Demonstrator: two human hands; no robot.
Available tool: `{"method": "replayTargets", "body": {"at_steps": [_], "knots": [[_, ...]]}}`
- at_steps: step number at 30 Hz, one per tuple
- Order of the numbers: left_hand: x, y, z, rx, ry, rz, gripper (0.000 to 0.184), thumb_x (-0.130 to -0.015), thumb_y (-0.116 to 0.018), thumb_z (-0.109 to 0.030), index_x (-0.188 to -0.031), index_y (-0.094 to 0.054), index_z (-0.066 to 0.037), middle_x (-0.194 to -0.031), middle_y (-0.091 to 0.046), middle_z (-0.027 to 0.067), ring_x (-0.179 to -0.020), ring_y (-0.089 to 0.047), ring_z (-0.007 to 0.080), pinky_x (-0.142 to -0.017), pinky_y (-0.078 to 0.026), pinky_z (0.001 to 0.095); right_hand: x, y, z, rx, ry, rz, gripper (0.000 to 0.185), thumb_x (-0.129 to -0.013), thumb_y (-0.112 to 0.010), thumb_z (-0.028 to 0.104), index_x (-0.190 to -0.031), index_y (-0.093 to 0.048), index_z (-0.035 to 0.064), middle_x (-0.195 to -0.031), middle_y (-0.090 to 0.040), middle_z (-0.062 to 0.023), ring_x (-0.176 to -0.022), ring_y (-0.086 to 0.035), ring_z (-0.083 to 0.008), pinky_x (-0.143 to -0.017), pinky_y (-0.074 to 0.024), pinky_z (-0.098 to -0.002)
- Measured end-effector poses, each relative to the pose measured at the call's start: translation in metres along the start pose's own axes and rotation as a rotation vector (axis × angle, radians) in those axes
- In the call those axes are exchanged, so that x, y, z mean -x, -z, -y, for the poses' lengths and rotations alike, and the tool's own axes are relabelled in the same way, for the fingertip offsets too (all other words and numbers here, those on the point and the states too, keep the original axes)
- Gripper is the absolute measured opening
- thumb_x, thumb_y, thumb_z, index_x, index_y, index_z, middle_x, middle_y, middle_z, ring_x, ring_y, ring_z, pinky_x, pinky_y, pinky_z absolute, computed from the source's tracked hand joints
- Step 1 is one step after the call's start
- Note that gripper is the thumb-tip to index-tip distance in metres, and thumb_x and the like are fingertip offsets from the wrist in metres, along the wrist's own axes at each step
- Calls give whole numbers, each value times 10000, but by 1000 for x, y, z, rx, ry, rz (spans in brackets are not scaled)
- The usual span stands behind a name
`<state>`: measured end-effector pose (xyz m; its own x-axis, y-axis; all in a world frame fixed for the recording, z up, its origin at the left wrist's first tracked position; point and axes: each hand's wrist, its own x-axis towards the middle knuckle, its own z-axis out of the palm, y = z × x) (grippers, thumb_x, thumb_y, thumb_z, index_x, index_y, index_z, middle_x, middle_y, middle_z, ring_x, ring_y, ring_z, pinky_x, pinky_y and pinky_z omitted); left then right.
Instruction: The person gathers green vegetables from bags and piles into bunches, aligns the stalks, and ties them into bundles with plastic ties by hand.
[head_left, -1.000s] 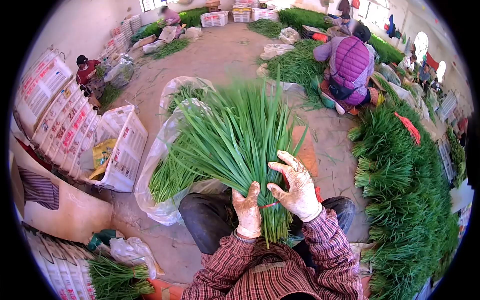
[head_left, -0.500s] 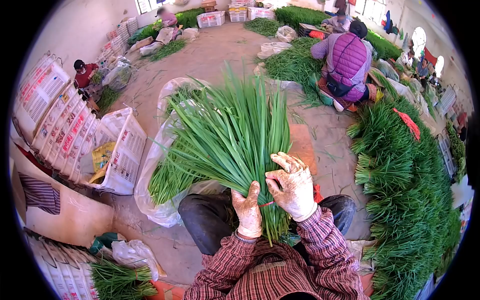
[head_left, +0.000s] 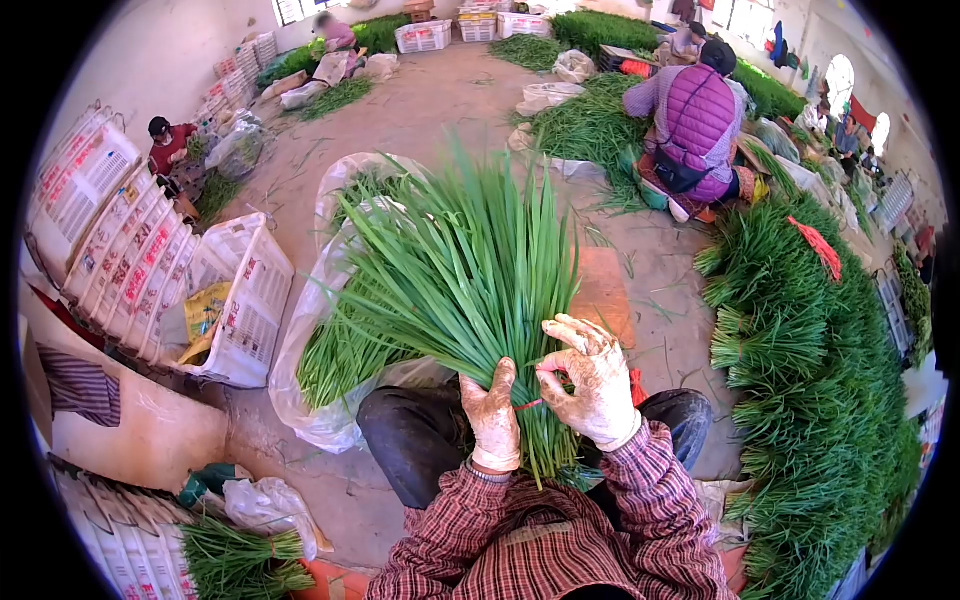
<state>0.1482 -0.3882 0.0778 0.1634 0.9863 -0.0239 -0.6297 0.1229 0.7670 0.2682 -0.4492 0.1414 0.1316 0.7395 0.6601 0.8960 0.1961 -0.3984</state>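
A thick bunch of garlic chives (head_left: 470, 270) stands fanned out in front of my lap, leaf tips away from me and cut stems towards me. My gloved left hand (head_left: 490, 415) is wrapped round its lower part, thumb on top. Across the stems runs a thin red tie (head_left: 530, 405). On the right side of the bunch, my gloved right hand (head_left: 590, 380) pinches the tie's end between thumb and forefinger, its other fingers loosely curled. Both gloves are white and stained brown.
Loose chives lie in a clear plastic bag (head_left: 310, 390) at left. White crates (head_left: 255, 300) are stacked beyond it. Tied bunches (head_left: 800, 400) line the right side. A wooden board (head_left: 603, 295) lies ahead. A person in a purple vest (head_left: 695, 120) sits farther off, with others around the room.
My right hand has turned slightly, its thumb and forefinger now forming a rounder loop with the red tie showing between them. My left hand keeps its hold on the bunch.
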Motion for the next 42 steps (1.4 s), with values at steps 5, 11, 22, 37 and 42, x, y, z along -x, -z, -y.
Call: {"method": "replayTargets", "body": {"at_steps": [5,11,22,37,42], "knots": [[-3,3,-2,-12,-6,-6,438,-963,-624,29,-1383,-511,-11,-1258,-611,53,-1088,-582,156,-995,-458,313,11,8,4,-70,-88,63,237,-719,-814,62,-903,-679,126,-1182,-694,-54,-1151,-637,-292,-985,-471,-445],[-4,3,-5,-22,-12,-31,457,-970,-637,9,-1404,-495,-17,-1272,-603,52,-1094,-577,152,-999,-460,319,18,14,3,-220,-107,71,232,-794,-804,15,-973,-670,78,-1120,-704,-93,-982,-686,-232,-858,-542,-355],[-6,6,-2,-1,-31,-32,480,-951,-633,24,-1410,-501,-22,-1281,-606,50,-1127,-575,170,-1029,-437,330,32,16,-4,-1305,-608,204,218,-984,-701,153,-1131,-612,18,-1204,-677,-144,-988,-709,-204,-948,-548,-361],[0,4,-7,-38,-68,12,435,-954,-615,52,-1378,-530,1,-1266,-625,64,-1115,-588,166,-1022,-452,315,-1,-4,-9,80,-98,71,395,-812,-826,287,-1172,-712,170,-746,-685,-31,-628,-653,-217,-594,-509,-353],[1,5,-6,-40,-46,18,444,-955,-620,46,-1385,-519,6,-1270,-624,67,-1118,-593,179,-1024,-451,321,1,-2,-9,12,-192,78,390,-799,-835,279,-1147,-700,169,-706,-659,-15,-608,-643,-213,-583,-503,-353]]}}
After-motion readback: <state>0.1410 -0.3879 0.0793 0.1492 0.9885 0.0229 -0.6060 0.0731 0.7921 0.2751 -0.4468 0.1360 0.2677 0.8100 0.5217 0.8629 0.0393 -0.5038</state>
